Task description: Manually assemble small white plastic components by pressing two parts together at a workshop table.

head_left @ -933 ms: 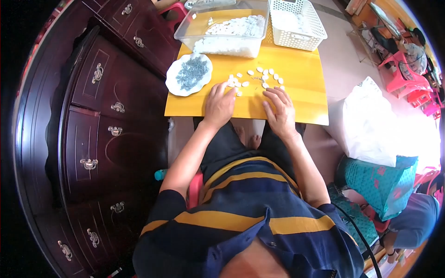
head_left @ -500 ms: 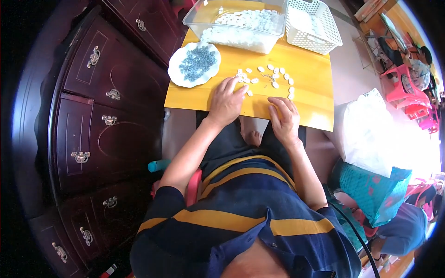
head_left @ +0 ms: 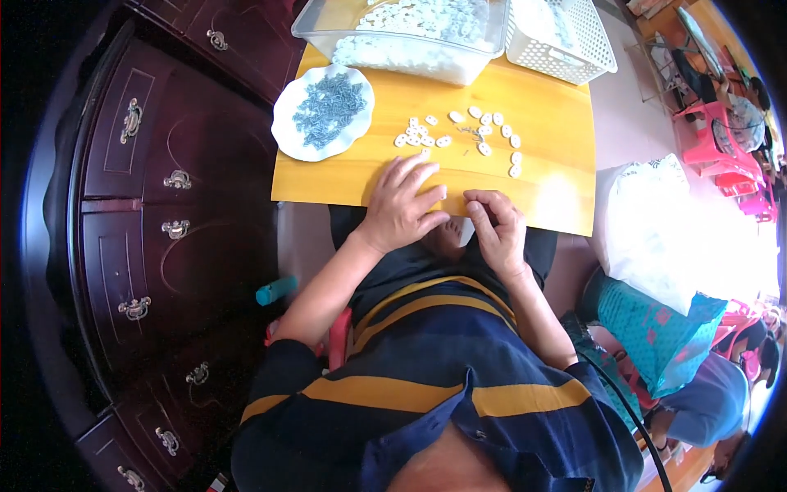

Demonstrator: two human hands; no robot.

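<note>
My left hand lies flat on the near part of a small yellow table, fingers apart, just short of a scatter of small white pieces. My right hand is at the table's near edge with its fingers curled and tips together beside my left thumb; anything pinched there is too small to see. A white plate of small grey-blue metal bits sits at the table's left. At the far edge stand a clear tub of white pieces and a white plastic basket.
A dark wooden cabinet with brass drawer handles runs along the left. A teal cylinder lies on the floor by it. To the right are a white sack, a teal patterned bag, pink plastic chairs and another person.
Both hands have drawn back slightly from the white pieces toward the table's near edge. My right hand went from flat to curled. The view tilted, so the table sits higher.
</note>
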